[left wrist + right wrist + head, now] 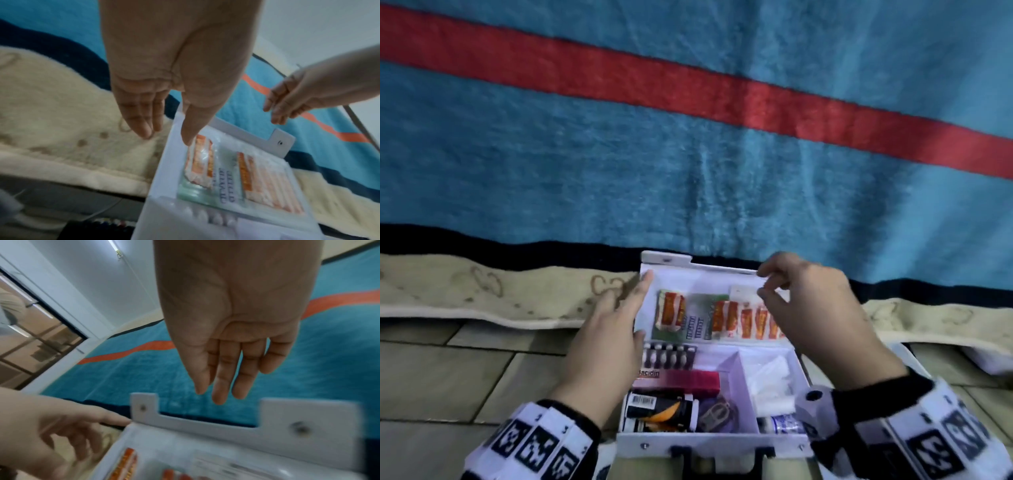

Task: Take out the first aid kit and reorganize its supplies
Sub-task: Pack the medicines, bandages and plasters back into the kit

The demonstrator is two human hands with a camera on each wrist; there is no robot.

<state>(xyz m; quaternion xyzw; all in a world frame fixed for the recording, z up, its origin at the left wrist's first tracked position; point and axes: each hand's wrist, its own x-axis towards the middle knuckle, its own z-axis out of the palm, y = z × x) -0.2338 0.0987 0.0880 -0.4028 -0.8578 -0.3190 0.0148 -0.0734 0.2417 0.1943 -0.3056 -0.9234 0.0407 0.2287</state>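
The white first aid kit (pixel 714 442) stands open on the tiled floor against the blanket edge. The left hand (pixel 607 337) lies flat on the lid's left edge, fingers straight; the right hand (pixel 815 308), loosely curled and empty, hovers over its right corner.

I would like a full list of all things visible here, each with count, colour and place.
Kit: one, white, open on the floor.
Lid: one, white, raised at the back.
Sachets: several, orange, in the lid.
Blister pack: one, dark, left compartment.
Box: one, pink-red, left compartment.
Bottle: one, black and orange, front left.
Gauze: white, right compartment.
Blanket: one, blue with a red stripe, behind.
Left hand: on the lid's left edge.
Right hand: at the lid's top right.
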